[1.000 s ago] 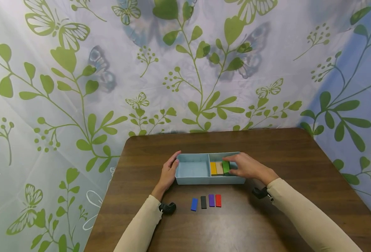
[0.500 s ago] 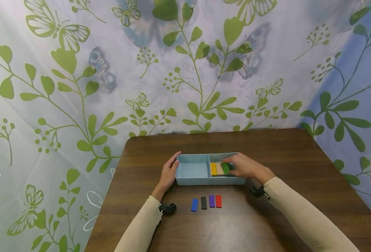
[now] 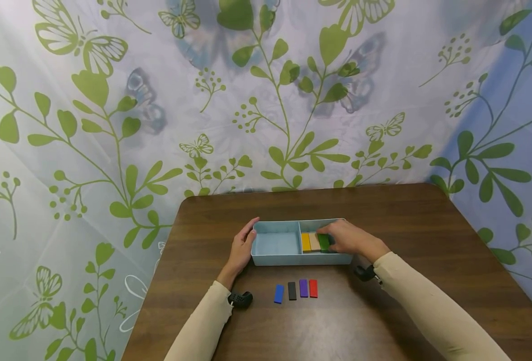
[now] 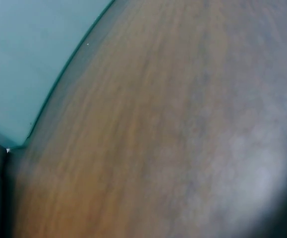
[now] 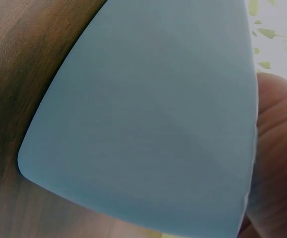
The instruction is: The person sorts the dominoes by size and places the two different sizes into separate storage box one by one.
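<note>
The right hand's grip point(image 3: 352, 237) pinches the green block point(image 3: 323, 243) in the right compartment of the light-blue tray point(image 3: 279, 259), to the right of the beige block point(image 3: 314, 241) and yellow block point(image 3: 306, 242); the left hand point(image 3: 240, 249), unclenched, touches the tray's left end. The tray lies roughly parallel to the table's point(image 3: 410, 220) far edge; on its near side, a blue block point(image 3: 279, 294), black block point(image 3: 292, 291), purple block point(image 3: 303, 288) and red block point(image 3: 313, 288) form a row.

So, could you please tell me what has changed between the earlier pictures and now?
The green block has come down from a tilted position and now sits lower, beside the beige block. The right hand has shifted slightly left; whether its grip has released is unclear. The left hand, the box, the yellow block and the four blocks in front stayed put.
</note>
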A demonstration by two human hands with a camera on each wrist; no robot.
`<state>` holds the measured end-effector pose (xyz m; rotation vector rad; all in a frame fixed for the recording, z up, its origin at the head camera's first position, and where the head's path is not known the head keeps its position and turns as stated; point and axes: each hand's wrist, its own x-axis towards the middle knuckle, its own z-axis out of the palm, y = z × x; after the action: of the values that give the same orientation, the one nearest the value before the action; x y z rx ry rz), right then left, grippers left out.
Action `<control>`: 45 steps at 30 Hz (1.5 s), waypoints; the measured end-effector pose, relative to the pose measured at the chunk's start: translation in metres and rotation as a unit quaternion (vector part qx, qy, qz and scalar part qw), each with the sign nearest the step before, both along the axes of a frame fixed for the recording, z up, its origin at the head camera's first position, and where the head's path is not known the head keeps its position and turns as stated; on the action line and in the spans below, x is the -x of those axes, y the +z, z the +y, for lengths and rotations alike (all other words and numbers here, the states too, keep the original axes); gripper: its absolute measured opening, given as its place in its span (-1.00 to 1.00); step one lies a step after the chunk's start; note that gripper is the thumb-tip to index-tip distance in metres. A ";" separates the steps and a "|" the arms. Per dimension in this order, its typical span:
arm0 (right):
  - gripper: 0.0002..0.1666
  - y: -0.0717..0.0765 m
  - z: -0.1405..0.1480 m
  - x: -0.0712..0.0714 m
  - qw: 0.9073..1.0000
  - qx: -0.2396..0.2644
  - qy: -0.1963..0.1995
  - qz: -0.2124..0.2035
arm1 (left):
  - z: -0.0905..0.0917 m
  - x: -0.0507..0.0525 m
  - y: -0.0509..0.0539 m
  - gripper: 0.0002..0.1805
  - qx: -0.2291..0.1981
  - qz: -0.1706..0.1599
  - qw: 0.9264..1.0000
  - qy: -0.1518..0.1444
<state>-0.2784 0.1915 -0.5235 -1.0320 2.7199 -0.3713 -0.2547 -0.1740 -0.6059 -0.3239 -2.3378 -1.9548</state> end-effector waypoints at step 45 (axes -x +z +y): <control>-0.61 0.001 0.035 -0.019 0.919 0.350 -0.176 0.043 | -0.034 -0.037 0.093 -0.28 0.130 0.142 0.977 -0.092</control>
<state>-0.2593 0.2266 -0.5229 -0.6688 2.8979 -1.4722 -0.2175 -0.2084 -0.5124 -0.8073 -2.4398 -1.5371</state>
